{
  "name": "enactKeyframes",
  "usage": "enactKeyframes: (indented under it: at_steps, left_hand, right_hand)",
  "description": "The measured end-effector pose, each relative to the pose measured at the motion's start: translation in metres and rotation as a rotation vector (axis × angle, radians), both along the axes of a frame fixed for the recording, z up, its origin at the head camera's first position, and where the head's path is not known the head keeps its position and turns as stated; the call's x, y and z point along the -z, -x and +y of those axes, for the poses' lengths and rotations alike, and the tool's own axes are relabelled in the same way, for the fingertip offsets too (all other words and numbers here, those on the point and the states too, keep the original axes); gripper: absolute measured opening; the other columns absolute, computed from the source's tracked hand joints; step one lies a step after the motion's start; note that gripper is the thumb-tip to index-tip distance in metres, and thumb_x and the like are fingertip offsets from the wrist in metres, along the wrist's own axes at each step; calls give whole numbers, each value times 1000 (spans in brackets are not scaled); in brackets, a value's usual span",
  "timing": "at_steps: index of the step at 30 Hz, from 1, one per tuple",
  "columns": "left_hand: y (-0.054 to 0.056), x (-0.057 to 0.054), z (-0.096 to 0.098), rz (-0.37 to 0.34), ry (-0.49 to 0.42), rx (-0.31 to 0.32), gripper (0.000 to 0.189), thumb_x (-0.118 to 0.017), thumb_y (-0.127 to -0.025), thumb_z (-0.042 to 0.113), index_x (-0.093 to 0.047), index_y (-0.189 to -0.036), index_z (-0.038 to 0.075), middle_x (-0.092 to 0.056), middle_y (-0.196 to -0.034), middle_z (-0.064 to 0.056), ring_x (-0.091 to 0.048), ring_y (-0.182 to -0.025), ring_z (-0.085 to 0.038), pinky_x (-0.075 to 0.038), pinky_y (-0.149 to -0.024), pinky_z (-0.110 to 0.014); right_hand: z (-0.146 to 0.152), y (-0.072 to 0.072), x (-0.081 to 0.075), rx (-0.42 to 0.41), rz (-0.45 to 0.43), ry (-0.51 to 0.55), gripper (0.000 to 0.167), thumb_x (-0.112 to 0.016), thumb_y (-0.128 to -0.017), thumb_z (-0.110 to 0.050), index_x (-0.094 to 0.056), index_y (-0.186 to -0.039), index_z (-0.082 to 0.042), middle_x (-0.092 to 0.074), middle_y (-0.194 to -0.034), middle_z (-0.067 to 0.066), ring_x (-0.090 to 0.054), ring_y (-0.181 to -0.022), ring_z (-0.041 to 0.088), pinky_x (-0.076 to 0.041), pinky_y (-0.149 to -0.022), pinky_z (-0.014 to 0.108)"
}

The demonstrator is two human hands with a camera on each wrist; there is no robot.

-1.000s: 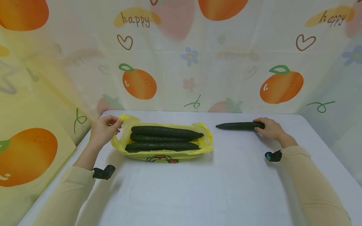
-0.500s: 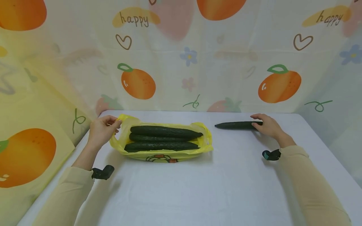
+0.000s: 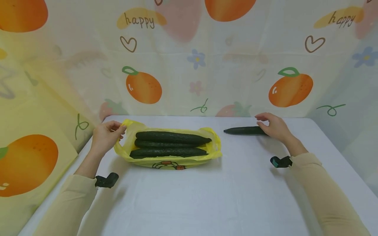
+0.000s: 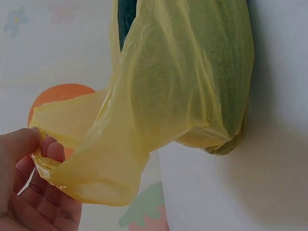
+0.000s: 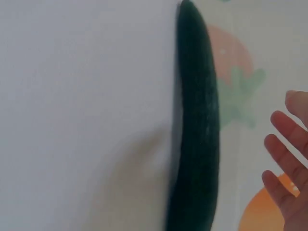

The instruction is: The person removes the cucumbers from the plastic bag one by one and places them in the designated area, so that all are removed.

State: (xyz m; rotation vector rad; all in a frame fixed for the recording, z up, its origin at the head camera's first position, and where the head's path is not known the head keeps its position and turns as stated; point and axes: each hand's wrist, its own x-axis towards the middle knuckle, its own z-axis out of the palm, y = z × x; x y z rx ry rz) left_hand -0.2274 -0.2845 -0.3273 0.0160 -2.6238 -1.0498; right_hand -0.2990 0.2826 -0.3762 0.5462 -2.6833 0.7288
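Note:
A yellow plastic bag [image 3: 174, 163] lies on the table with its mouth spread, and three cucumbers [image 3: 172, 136] show inside it. My left hand [image 3: 107, 136] pinches the bag's left handle between thumb and fingers; the left wrist view shows the handle [image 4: 91, 185] stretched from that hand [image 4: 38, 183]. To the right of the bag, a single cucumber [image 3: 243, 130] lies lengthwise on the table. My right hand [image 3: 274, 127] hovers over its right end with fingers apart and relaxed. In the right wrist view this cucumber [image 5: 198, 115] is separate from the hand [image 5: 291, 154].
The white table [image 3: 189, 203] ends at the back against a printed cloth [image 3: 177, 65] with oranges and hearts. A yellowish cloth side [image 3: 29, 114] borders the table on the left. Dark wrist cameras [image 3: 107, 180] sit on both wrists.
My right hand has let go of the single cucumber, risen off it and shifted a little left. The cucumber stays lying on the table. My left hand keeps its pinch on the bag handle.

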Motion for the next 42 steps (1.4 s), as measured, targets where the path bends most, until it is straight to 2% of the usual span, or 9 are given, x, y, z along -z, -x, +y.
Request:
enactKeyframes:
  at_steps: [6, 15, 20, 27, 30, 37, 42]
  left_hand:
    - [1, 1, 1, 9, -12, 11, 28, -61, -88, 27, -65, -91, 0, -67, -80, -15, -59, -54, -1, -49, -50, -16]
    - [1, 1, 2, 3, -17, 14, 30, -61, -88, 29, -65, -92, 0, -67, -82, -16, -59, -55, 1, -49, -50, -16]
    - [0, 1, 3, -2, -23, 11, 29, -61, -88, 29, -65, -92, 0, -67, -82, -15, -59, -55, 0, -49, -51, -16]
    - [2, 2, 4, 13, -14, 7, 27, -61, -88, 26, -65, -91, 0, -66, -81, -16, -63, -57, -8, -49, -50, -16]
    - [2, 3, 4, 16, -15, 12, 27, -61, -89, 26, -65, -91, -1, -66, -80, -16, -61, -56, -5, -49, -50, -16]
    - [3, 4, 5, 23, -12, 18, 25, -61, -88, 24, -65, -92, -1, -66, -80, -16, -62, -56, -6, -49, -50, -16]
    - [4, 3, 5, 22, -7, 13, 25, -61, -88, 24, -65, -91, -1, -66, -80, -16, -58, -53, 1, -49, -50, -16]
  right_hand:
    - [-16, -6, -13, -61, 21, -19, 26, -59, -87, -8, -59, -112, 0, -63, -106, 17, -59, -95, 33, -46, -84, 52]
    - [-43, -19, -32, -130, 112, 6, 24, -63, -84, -4, -61, -107, 0, -64, -104, 15, -62, -91, 31, -49, -80, 49]
    - [-58, -26, -41, -155, 86, 11, 26, -62, -86, -6, -60, -111, -1, -63, -107, 14, -61, -94, 29, -49, -83, 49]
    - [-77, -28, -49, -201, 92, 25, 28, -63, -85, -7, -60, -113, -3, -63, -110, 12, -61, -95, 27, -50, -82, 47]
    - [-85, -28, -52, -221, 81, 37, 28, -62, -86, -8, -59, -113, -4, -63, -111, 12, -61, -96, 27, -50, -82, 47]
    - [-106, -29, -61, -281, 76, 59, 29, -61, -88, -11, -58, -117, -6, -62, -113, 9, -60, -99, 27, -51, -84, 43]
    - [-124, -33, -69, -323, 71, 84, 30, -62, -87, -12, -59, -117, -7, -62, -113, 8, -60, -99, 26, -51, -84, 43]
